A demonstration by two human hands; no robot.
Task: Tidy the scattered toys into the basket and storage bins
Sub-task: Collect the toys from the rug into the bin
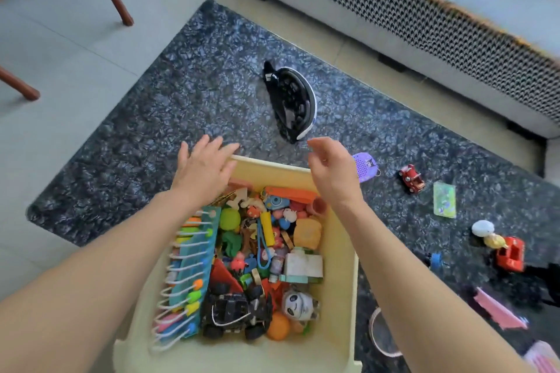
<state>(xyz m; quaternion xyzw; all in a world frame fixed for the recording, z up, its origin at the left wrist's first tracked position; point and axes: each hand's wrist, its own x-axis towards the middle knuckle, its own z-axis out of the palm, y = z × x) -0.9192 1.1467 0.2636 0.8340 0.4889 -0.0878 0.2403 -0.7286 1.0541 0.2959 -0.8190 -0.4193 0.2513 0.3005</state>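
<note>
Dark rug (188, 94) fills mid-frame. Cream bin (339, 275), lower centre, crammed with toys. Black toy iron (292, 100) lies above it, still loose. Left hand (203, 166), fingers straight, rests at the bin's far rim, probably steadying it. Right hand (330, 166) hovers loosely curled, empty. Red car (411, 179) waits right.

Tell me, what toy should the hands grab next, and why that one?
Probably the purple speaker-like toy on the dark speckled rug. Both hands hold nothing: the left hand rests at the far rim of the full cream plastic bin, and the right hand hovers beside that toy, nearer than the small red toy car.
</note>
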